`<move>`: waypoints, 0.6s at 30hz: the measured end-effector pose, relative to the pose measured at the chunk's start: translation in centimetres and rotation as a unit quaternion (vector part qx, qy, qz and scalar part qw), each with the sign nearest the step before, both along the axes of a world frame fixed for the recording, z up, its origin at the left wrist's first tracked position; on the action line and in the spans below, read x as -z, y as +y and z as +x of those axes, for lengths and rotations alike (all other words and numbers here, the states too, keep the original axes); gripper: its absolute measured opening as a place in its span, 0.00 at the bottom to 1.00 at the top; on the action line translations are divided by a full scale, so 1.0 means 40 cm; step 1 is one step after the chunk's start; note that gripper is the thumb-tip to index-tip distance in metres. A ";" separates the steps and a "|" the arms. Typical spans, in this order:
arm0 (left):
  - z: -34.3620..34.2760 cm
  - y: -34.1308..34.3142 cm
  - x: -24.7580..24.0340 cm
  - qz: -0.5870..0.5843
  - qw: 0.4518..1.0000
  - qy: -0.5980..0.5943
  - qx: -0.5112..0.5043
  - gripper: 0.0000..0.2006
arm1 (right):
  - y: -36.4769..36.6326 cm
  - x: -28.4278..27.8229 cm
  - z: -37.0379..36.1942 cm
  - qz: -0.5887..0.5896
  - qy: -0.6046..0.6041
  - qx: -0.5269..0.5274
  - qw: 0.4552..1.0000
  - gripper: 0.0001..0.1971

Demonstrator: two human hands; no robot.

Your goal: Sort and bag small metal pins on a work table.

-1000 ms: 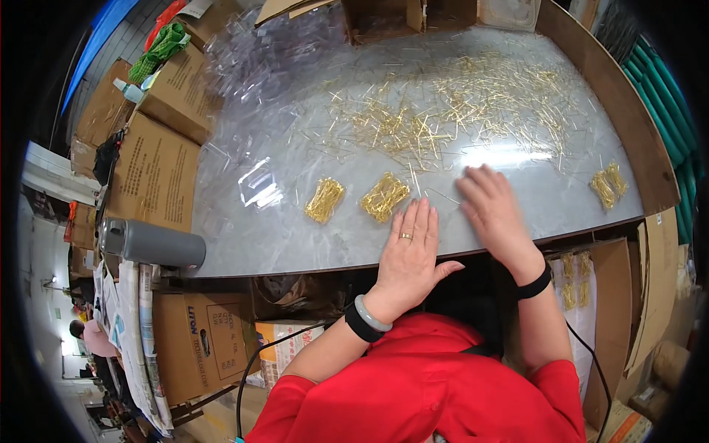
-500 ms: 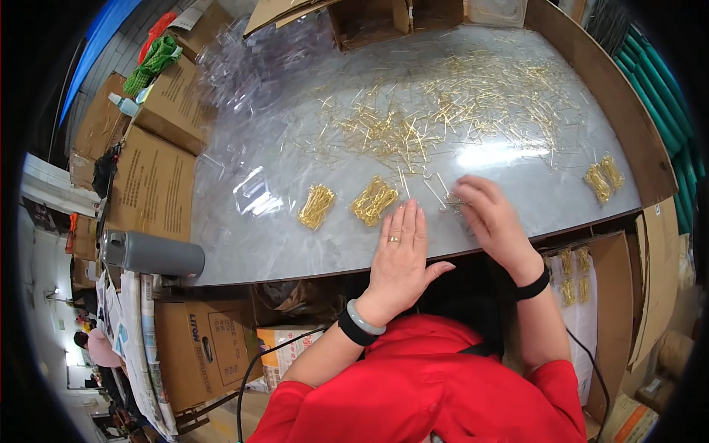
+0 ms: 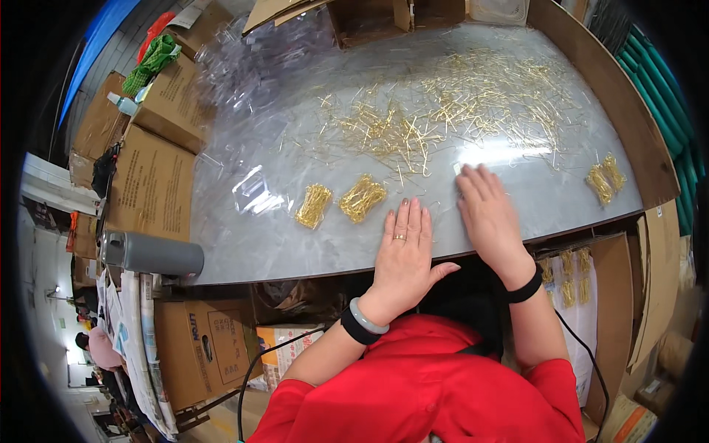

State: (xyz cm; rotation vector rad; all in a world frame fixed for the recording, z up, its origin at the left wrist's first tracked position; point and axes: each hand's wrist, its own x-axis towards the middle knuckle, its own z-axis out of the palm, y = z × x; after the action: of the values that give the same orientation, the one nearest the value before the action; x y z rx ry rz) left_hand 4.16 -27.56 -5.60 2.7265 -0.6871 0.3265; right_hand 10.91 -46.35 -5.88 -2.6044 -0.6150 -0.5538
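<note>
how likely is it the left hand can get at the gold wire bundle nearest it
Probably yes: the palm-down left hand is just right of that gold wire bundle, with only tabletop showing between them.

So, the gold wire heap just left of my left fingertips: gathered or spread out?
Gathered: that gold wire heap lies packed in a compact bunch beside the left hand, unlike the loose wires scattered beyond it.

Left hand (image 3: 402, 255), right hand (image 3: 490, 219), gold wires (image 3: 395, 134) beyond
</note>
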 end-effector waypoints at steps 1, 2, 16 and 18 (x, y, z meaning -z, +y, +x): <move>-0.002 0.002 0.001 0.001 1.000 0.000 -0.005 0.49 | -0.001 -0.003 0.000 0.008 0.009 -0.042 0.999 0.16; -0.003 0.003 0.000 0.001 1.000 0.001 -0.009 0.49 | -0.007 -0.006 0.002 0.017 0.017 -0.083 0.996 0.16; 0.005 0.016 -0.001 0.010 1.000 0.014 0.001 0.45 | -0.104 -0.032 -0.093 0.055 0.064 0.020 0.996 0.28; 0.001 -0.011 -0.015 0.007 1.000 0.021 -0.022 0.46 | -0.082 -0.036 -0.106 -0.013 0.076 0.026 0.997 0.34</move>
State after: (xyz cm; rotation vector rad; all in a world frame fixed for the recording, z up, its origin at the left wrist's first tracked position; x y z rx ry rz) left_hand 4.18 -28.00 -4.99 2.7565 -0.6223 0.2749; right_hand 6.66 -49.62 -4.45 -2.6636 -0.5088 -0.3604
